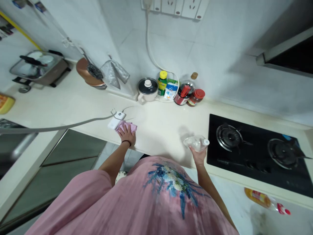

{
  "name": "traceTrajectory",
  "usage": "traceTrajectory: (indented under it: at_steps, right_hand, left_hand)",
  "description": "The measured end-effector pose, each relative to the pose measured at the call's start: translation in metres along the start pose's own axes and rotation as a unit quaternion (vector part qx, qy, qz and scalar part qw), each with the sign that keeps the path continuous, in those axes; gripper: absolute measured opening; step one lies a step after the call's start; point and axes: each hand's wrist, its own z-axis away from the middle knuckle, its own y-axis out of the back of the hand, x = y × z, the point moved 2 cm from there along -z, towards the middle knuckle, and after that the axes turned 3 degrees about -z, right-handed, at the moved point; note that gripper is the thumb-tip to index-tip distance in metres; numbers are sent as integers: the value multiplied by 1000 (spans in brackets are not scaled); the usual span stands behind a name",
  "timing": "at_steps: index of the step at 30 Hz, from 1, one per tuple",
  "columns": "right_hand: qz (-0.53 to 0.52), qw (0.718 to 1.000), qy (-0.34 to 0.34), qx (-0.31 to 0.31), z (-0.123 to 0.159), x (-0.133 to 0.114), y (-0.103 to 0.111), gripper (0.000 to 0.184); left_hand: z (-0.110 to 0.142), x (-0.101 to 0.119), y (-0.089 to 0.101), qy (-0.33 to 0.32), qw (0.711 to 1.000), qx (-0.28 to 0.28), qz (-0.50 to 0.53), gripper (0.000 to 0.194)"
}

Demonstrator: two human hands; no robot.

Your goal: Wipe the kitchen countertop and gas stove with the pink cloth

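Observation:
My left hand (127,134) lies on a crumpled pink cloth (133,127) on the cream countertop, fingers spread and pointing away from me. Just beyond it, touching or nearly touching the cloth, is a white device (114,122) with a thin cable. My right hand (198,156) is wrapped round a clear bottle (193,142) with a white cap (206,142). The bottle is beside the left edge of the black gas stove (234,156); whether its base rests on the counter I cannot tell.
Along the wall stand a small lidded pot (147,90), a green bottle (162,84), a packet (170,90) and red-lidded jars (196,98). A grey hose (66,126) crosses at left. An electric pan (40,68) sits far left. An oil bottle (261,199) is below the stove.

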Motion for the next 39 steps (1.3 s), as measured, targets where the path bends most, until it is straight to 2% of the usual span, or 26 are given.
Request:
traceTrajectory:
  at_steps: [2,3,5,7,9,11,14,17,21,23,25,28,30,32,35,37,39]
  right_hand:
    - [-55,998,9,32,-13,-7,5,109]
    - [-71,997,15,30,-19,-10,8,109]
    - [-60,998,27,-22,-30,-17,12,110]
    - [-9,994,27,-109,-36,-25,11,107]
    - [73,977,22,-197,-37,-38,2,101]
    - [159,949,24,-271,-34,-55,-16,93]
    - [227,907,18,-355,-25,-83,-46,88]
    - [242,895,-4,-375,-20,-102,-65,86]
    - [221,890,-11,-398,-19,-105,-67,65]
    - [190,905,-7,-381,-19,-99,-62,66]
    - [152,930,-5,-335,-19,-88,-54,73]
    - [62,968,1,-243,-17,-68,-38,80]
    - [-14,985,13,-173,-13,-53,-25,87]
    - [-75,991,21,-107,-9,-36,-11,94]
    - [-127,992,12,-15,0,-8,6,102]
    - [-153,988,2,36,5,9,12,107]
    - [-165,983,-4,73,10,23,15,110]
  left_hand:
    - [4,2,-3,7,1000,4,11,76]
    - [5,4,-4,10,1000,6,16,76]
    - [5,6,-6,10,1000,7,24,76]
    - [5,6,-7,6,999,6,31,76]
    - [4,5,-7,3,999,5,38,77]
    - [3,4,-8,1,999,7,43,77]
    - [4,4,-8,0,999,7,48,78]
    - [5,5,-9,-1,999,6,49,78]
    - [5,4,-9,-3,999,6,43,78]
    - [5,3,-9,-4,999,5,38,78]
    - [4,1,-9,-2,999,4,33,78]
    - [4,5,-9,1,1000,1,21,77]
    - [6,15,-10,-14,1000,-5,10,78]
    - [11,34,-14,-52,999,-14,-2,78]
    - [28,77,-27,-145,989,-38,-12,79]
    - [48,111,-40,-227,972,-57,-19,79]
    - [73,146,-56,-322,943,-75,-27,79]
